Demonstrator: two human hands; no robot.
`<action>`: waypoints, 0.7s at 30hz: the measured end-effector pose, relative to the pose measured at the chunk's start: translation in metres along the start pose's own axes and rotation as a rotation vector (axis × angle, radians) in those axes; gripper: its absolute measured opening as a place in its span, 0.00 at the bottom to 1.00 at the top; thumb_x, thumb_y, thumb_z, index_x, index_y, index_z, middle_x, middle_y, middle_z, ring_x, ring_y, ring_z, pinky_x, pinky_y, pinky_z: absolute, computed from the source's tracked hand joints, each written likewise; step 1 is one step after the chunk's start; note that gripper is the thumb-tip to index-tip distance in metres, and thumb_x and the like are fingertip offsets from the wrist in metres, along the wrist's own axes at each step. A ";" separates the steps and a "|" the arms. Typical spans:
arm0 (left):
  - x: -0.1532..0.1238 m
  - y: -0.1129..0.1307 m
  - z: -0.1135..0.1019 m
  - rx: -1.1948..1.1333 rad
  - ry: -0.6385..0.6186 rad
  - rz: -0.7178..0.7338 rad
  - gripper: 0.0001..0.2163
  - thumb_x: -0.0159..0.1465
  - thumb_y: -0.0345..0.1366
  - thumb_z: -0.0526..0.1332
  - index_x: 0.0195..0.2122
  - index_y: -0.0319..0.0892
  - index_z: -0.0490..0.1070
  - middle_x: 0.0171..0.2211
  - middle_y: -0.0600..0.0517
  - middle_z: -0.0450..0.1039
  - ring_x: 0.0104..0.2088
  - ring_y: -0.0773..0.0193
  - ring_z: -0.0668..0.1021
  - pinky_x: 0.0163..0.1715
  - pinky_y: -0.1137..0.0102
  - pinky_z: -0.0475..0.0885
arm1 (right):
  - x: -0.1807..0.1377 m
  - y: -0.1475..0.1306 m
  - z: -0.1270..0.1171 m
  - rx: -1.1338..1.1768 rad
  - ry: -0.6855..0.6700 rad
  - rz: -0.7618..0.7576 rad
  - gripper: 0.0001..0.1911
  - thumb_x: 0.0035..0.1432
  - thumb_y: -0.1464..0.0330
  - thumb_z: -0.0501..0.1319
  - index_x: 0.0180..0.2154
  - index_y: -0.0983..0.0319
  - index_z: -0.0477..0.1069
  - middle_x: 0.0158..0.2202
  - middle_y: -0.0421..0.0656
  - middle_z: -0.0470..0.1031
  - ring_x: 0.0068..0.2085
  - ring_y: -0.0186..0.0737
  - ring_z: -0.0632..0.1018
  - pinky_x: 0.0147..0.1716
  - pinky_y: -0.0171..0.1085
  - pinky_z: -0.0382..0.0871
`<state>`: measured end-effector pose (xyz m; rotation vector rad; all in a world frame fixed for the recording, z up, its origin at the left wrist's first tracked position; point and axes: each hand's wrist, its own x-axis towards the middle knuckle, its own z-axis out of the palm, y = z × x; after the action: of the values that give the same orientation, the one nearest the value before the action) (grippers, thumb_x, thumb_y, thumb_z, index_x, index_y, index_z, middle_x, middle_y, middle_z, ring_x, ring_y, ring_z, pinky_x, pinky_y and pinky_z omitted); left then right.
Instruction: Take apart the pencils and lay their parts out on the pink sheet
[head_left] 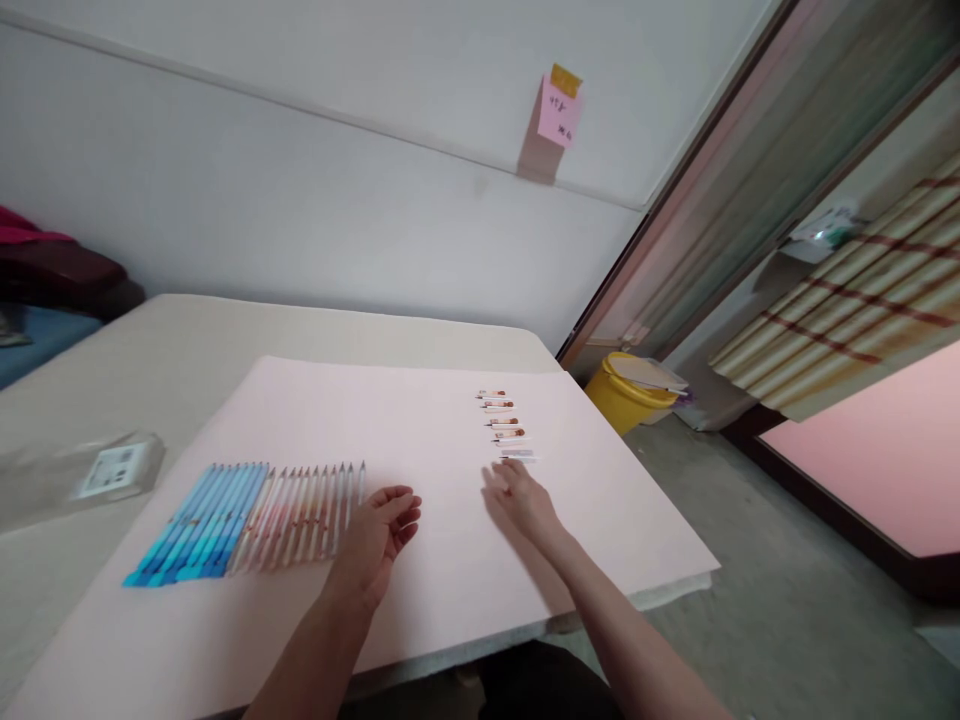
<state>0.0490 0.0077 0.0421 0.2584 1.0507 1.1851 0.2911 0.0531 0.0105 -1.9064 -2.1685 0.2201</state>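
My left hand hovers beside the right end of a row of pens, its fingers loosely curled and apart, with nothing visible in them. In that row, blue pens lie on the left and clear, pinkish pens on the right, side by side with tips pointing away. My right hand is low over the pink sheet, fingers bent together at the near edge of a small clear, slim piece. What its fingertips grip, if anything, is hidden. Beyond it lie several short, slim brown-and-white pieces in a column.
A pink sheet covers much of the pale table. At the left lies a clear plastic bag with a white label. A yellow bin stands on the floor right of the table. A pink note hangs on the wall.
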 end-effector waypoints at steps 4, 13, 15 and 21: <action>0.000 0.012 -0.008 -0.053 0.020 0.074 0.05 0.52 0.25 0.63 0.30 0.37 0.70 0.29 0.48 0.74 0.27 0.70 0.76 0.25 0.77 0.71 | -0.017 -0.065 -0.018 0.052 -0.094 -0.202 0.15 0.58 0.64 0.53 0.49 0.54 0.65 0.53 0.41 0.65 0.38 0.34 0.75 0.36 0.33 0.66; 0.001 0.050 -0.041 -0.176 0.121 0.210 0.05 0.53 0.22 0.61 0.30 0.36 0.71 0.28 0.49 0.73 0.25 0.72 0.75 0.23 0.79 0.71 | -0.023 -0.130 -0.012 0.177 -0.158 -0.241 0.15 0.60 0.62 0.52 0.49 0.54 0.66 0.47 0.40 0.72 0.42 0.37 0.75 0.37 0.33 0.64; 0.001 0.058 -0.050 -0.187 0.138 0.236 0.05 0.53 0.22 0.61 0.30 0.36 0.70 0.28 0.49 0.73 0.25 0.71 0.75 0.24 0.78 0.71 | -0.024 -0.124 0.002 0.157 -0.187 -0.225 0.15 0.60 0.63 0.52 0.48 0.55 0.67 0.47 0.41 0.73 0.43 0.38 0.75 0.38 0.34 0.64; 0.001 0.066 -0.059 -0.124 0.183 0.308 0.05 0.51 0.24 0.62 0.30 0.36 0.70 0.29 0.48 0.73 0.27 0.70 0.74 0.26 0.78 0.69 | -0.025 -0.112 0.018 -0.015 -0.230 -0.191 0.14 0.62 0.64 0.48 0.45 0.56 0.68 0.43 0.43 0.74 0.41 0.40 0.75 0.35 0.35 0.63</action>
<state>-0.0387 0.0158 0.0535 0.2226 1.1178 1.5696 0.1817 0.0145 0.0218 -1.7412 -2.4898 0.4055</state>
